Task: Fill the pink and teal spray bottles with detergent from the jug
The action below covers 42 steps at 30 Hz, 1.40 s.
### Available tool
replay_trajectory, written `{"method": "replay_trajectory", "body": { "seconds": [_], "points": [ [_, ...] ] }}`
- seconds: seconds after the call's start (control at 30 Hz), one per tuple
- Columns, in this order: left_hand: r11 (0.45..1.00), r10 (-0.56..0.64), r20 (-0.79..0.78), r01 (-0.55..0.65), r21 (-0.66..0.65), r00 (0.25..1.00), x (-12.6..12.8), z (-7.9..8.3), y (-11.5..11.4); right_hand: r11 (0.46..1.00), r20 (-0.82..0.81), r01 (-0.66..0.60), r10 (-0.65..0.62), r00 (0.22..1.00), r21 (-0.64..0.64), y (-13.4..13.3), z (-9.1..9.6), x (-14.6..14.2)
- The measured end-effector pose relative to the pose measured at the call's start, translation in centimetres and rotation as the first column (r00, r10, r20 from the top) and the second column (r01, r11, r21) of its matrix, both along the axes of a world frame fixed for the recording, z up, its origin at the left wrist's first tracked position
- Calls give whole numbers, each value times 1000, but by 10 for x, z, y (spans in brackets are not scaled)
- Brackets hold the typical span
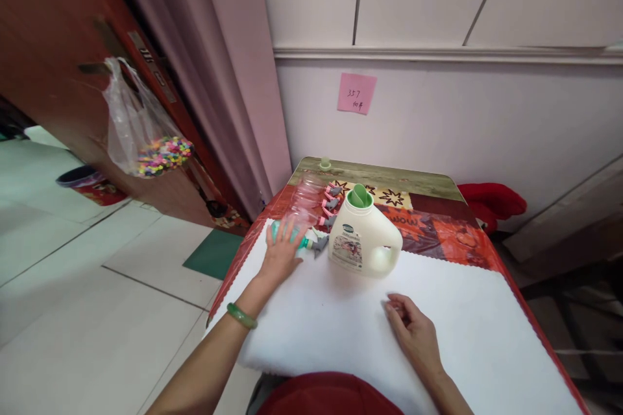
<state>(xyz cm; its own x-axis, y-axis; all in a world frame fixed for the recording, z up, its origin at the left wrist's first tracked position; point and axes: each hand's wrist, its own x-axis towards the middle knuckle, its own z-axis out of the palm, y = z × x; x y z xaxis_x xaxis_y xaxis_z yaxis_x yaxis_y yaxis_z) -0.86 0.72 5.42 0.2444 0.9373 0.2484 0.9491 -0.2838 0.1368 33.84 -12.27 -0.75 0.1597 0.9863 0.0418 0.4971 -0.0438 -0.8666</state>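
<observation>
A spray bottle with green-blue liquid [276, 229] lies on its side at the left of the white cloth [321, 318]. My left hand [280, 253] rests over its body with the fingers spread, and the grey trigger head points right. Right of the trigger stands a cream jug [351, 240] with a handle and a green cap [360, 196] on top. My right hand [413, 331] rests on the cloth in front of the jug, loosely curled, thumb a little apart, with nothing visible in it. Several clear spray bottles [305, 198] with pink-and-grey triggers lie in a row behind the left hand.
A small pale green cap [325, 163] sits at the table's far edge [389, 172]. Behind it rises a wall with a pink note [357, 93]. On the door at the left hangs a plastic bag of coloured bits [146, 136], above a bin [92, 185].
</observation>
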Motion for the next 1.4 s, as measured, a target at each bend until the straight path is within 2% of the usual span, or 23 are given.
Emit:
{"method": "replay_trajectory", "body": {
  "seconds": [0.1,0.17,0.3,0.53,0.73,0.93,1.13,1.27,1.4],
  "points": [
    [961,273,98,-276,12,957,-12,-10,-10,1000,10,3,-2,1000,-18,0,-3,0],
    [925,376,224,-379,-33,899,-20,-19,-11,1000,14,8,-8,1000,-23,1,-4,0],
    [951,294,393,-309,-28,871,-25,-33,1,1000,10,17,-16,1000,-26,1,-4,-1],
    [972,139,484,-212,101,864,-17,-39,38,999,4,24,-24,1000,-27,1,-5,-2],
    [973,90,549,-192,131,831,-20,-44,66,1000,-7,20,-20,1000,-18,1,-4,-2],
    [975,76,575,-180,126,814,-16,-47,83,1000,-4,17,-17,1000,-11,1,-3,-2],
    [979,107,575,-186,81,811,-4,-45,91,1000,-11,12,-12,1000,13,4,-3,-4],
    [975,156,574,-219,43,804,0,-37,90,1000,-28,9,-8,1000,19,4,-2,-4],
    [950,204,595,-303,71,778,11,-22,66,999,-232,47,-41,972,22,8,-2,1]
  ]
}}
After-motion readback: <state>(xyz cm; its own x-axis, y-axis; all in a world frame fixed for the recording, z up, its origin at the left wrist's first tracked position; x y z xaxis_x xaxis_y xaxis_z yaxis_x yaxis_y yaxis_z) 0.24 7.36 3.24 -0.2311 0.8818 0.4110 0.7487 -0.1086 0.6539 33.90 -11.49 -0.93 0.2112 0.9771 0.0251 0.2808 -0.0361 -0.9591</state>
